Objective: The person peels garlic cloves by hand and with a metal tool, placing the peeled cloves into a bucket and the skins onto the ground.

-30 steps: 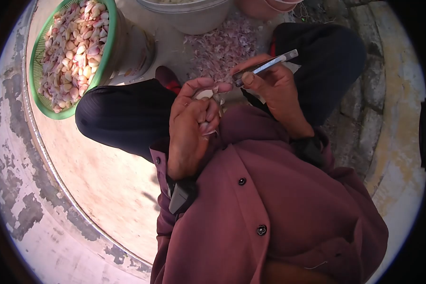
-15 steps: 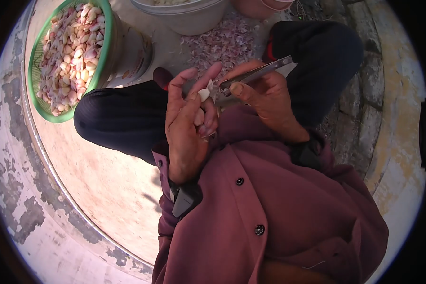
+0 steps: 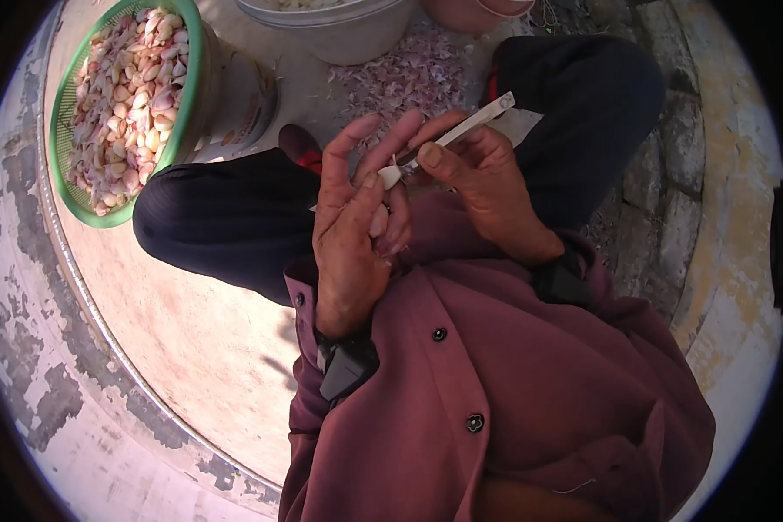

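Between the thumb and fingers of my left hand (image 3: 357, 217) is a pale garlic clove (image 3: 389, 177), and another clove (image 3: 378, 221) lies against the palm below it. My right hand (image 3: 494, 187) is closed around a flat metal blade (image 3: 474, 120), its inner end close beside the upper clove. The two hands are near each other over my lap, not visibly touching.
A green basket (image 3: 59, 165) heaped with garlic cloves stands at the upper left, beside a bucket (image 3: 250, 100). A whitish tub (image 3: 348, 35) and a pinkish one (image 3: 470, 16) stand at the top. Garlic skins (image 3: 418, 74) litter the ground beyond my hands.
My left hand has shifted slightly right with the cloves. The blade in my right hand has turned and its face now looks brighter.
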The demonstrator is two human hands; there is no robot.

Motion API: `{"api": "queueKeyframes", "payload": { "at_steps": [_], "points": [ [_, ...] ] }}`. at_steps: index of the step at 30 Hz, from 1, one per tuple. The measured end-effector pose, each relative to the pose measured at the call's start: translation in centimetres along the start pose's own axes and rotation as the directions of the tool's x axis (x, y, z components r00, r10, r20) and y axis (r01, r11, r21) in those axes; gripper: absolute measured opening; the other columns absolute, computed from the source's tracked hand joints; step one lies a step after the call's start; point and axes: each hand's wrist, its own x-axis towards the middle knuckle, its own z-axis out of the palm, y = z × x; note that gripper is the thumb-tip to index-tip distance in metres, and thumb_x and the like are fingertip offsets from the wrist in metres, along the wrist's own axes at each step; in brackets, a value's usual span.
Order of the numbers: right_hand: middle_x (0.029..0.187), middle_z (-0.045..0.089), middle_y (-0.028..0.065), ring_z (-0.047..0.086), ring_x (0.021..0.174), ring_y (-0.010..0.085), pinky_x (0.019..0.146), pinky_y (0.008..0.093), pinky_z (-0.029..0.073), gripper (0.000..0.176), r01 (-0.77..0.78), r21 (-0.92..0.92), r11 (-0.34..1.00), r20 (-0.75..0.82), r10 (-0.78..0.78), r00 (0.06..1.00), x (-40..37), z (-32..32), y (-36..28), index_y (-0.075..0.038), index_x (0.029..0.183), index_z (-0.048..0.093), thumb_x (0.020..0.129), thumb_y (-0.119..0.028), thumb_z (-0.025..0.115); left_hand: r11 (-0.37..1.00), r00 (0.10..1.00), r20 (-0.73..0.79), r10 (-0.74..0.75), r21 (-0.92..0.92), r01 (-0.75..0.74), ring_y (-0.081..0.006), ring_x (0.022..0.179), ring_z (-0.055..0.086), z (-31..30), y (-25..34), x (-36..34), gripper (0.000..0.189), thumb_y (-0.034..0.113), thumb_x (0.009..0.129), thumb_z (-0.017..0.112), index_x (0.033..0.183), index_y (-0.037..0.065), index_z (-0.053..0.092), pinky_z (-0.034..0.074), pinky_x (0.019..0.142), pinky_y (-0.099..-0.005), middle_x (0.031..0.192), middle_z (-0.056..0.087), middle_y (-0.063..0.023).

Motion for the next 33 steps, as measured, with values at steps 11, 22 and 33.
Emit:
{"api": "queueKeyframes", "payload": {
  "at_steps": [11, 22, 33],
  "points": [
    [0.086, 0.065, 0.0021, 0.059, 0.076, 0.0068, 0.071, 0.0216, 0.049, 0.016, -0.034, -0.011, 0.999, -0.035, 0.033, 0.999, -0.08, -0.55, 0.41, -0.003, 0.102, 0.062, 0.092, -0.015, 0.065, 0.999, 1.0, 0.006, 0.016, 0.028, -0.017, -0.0023, 0.049, 0.036, 0.3, -0.16, 0.0, 0.042, 0.007, 0.098, 0.038, 0.139, 0.004, 0.031, 0.028, 0.041, -0.015, 0.141, 0.045, -0.022],
    [0.088, 0.065, 0.0011, 0.059, 0.076, 0.0067, 0.07, 0.0215, 0.049, 0.015, -0.005, 0.004, 1.0, 0.033, 0.005, 0.999, -0.26, -0.38, -0.2, -0.003, 0.1, 0.062, 0.092, -0.015, 0.066, 0.999, 1.0, 0.006, -0.01, 0.046, 0.01, -0.002, 0.048, 0.035, 0.17, -0.1, -0.1, 0.043, 0.008, 0.098, 0.039, 0.14, 0.004, 0.03, 0.029, 0.042, -0.0154, 0.143, 0.042, -0.0233],
    [0.088, 0.064, 0.0014, 0.062, 0.075, 0.0082, 0.069, 0.0224, 0.05, 0.014, -0.206, 0.313, 0.927, 0.026, 0.209, 0.978, -0.07, -0.51, -0.25, -0.006, 0.1, 0.061, 0.095, -0.019, 0.061, 0.999, 0.989, -0.147, -0.023, -0.026, 0.02, -0.0029, 0.046, 0.03, 0.29, -0.27, -0.05, 0.032, 0.019, 0.103, 0.041, 0.131, 0.004, 0.039, 0.029, 0.043, -0.0158, 0.125, 0.055, -0.0166]
  ]
}}
